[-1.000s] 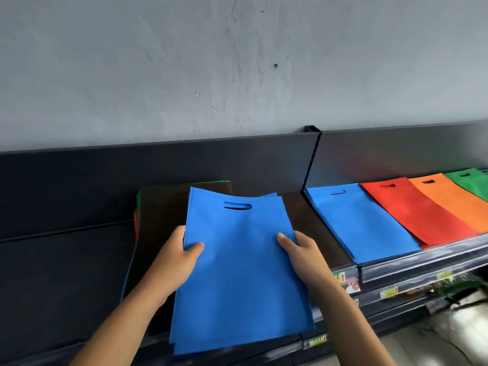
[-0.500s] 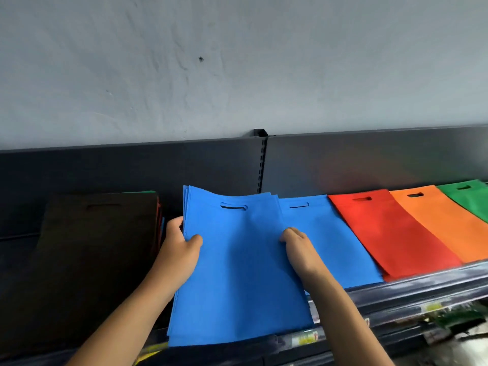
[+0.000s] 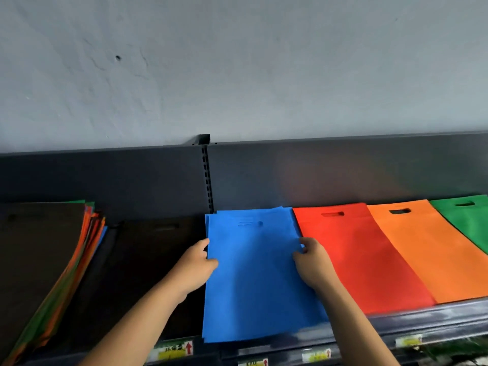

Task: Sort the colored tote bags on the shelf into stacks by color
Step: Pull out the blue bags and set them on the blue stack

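A blue tote bag (image 3: 253, 281) lies on top of the blue stack on the shelf, its handle slot toward the back wall. My left hand (image 3: 195, 268) grips its left edge, thumb on top. My right hand (image 3: 313, 262) grips its right edge in the same way. To the right lie a red stack (image 3: 353, 257), an orange stack (image 3: 427, 254) and a green stack (image 3: 470, 220). At the far left sits a mixed pile (image 3: 52, 260) with a dark brown bag on top and orange, green and blue edges showing.
A dark brown bag (image 3: 148, 273) lies flat between the mixed pile and the blue stack. The shelf's front rail (image 3: 396, 331) carries yellow price labels. A dark back panel with a slotted upright (image 3: 207, 178) stands behind the bags, under a grey wall.
Both hands carried the blue bag rightward from in front of the mixed pile and brought it down onto the blue stack. The view panned right with them.
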Tool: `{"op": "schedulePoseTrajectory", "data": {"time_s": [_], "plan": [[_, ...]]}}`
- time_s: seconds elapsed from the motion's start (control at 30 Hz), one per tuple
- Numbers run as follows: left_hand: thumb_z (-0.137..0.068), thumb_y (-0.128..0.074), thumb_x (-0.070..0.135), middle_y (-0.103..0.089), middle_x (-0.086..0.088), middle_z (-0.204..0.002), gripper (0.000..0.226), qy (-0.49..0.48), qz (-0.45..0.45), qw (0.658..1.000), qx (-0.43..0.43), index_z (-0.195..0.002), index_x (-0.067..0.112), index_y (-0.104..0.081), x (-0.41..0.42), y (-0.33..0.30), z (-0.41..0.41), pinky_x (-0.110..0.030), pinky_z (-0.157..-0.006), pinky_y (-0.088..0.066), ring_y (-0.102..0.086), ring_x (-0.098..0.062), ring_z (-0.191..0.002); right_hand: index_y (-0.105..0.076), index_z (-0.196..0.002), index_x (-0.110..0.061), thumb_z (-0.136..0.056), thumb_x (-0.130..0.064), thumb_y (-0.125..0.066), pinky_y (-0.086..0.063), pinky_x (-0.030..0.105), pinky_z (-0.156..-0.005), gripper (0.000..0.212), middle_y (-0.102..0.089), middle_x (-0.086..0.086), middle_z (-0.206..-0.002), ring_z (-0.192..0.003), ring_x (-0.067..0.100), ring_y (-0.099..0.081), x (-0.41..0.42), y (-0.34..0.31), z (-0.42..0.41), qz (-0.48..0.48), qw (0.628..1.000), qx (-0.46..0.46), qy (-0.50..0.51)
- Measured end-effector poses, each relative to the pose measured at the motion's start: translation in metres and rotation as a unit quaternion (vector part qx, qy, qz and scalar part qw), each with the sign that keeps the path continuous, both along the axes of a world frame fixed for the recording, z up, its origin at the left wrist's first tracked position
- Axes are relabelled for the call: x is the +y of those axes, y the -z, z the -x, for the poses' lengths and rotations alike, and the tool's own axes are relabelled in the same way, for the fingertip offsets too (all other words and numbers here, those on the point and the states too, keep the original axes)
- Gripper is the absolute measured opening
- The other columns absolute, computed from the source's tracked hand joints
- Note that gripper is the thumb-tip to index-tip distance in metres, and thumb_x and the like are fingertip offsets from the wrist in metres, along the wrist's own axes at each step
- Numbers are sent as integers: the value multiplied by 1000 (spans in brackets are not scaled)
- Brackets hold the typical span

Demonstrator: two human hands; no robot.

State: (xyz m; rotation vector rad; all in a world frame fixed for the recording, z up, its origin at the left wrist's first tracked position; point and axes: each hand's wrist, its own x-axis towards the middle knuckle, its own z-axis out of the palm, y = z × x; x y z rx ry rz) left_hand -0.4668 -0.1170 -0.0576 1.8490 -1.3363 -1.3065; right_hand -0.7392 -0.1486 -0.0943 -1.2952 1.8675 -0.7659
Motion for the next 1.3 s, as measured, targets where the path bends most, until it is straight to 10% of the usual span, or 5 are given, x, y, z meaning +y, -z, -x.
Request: {"op": "schedulePoseTrajectory", "data": {"time_s": [0.27,0.57,0.67,0.9,1.3], "plan": [[-102,-49,21,-59,3,-68,63,-6,-17,996,-86,-162,20,-30,-16,11,22,-25,-48,-37,-42,-8,-47,-48,-153,-6,-101,-19,-59,-50,36,-95,55,-61,16,-146,-126,36,-62,-12,12,9,-15,997,50,-56],[-104,-48,22,-70,-6,-109,62,39,-4,988,-149,-163,19,-30,-26,20,37,-23,-45,-37,-45,-4,-43,-42,-152,0,-101,-25,-59,-34,42,-118,60,-50,15,-152,-142,37,-43,-15,16,7,-18,986,135,-93],[-105,-47,29,-26,-7,-167,63,57,14,975,-213,-164,19,-25,-30,23,36,-22,-56,-49,-67,-10,-77,-44,-149,-1,-100,-24,-61,-36,45,-117,57,-51,15,-149,-141,38,-44,-17,15,3,-14,989,117,-91],[-107,-49,32,-23,6,-167,56,74,83,963,-246,-161,23,-35,-20,6,12,-19,-86,-41,-59,-7,-108,-35,-161,-1,-101,-20,-62,-27,41,-128,68,-31,16,-170,-159,32,-26,-17,8,-22,58,987,123,-89],[-102,-59,29,-46,13,-137,35,-44,149,940,-302,-137,29,-59,47,-16,-179,-23,-97,-46,-58,-5,-114,-67,-135,-18,-101,-25,-66,-47,21,-73,35,-73,-5,-109,-87,8,-65,8,-19,-212,48,981,-64,-179]]}}
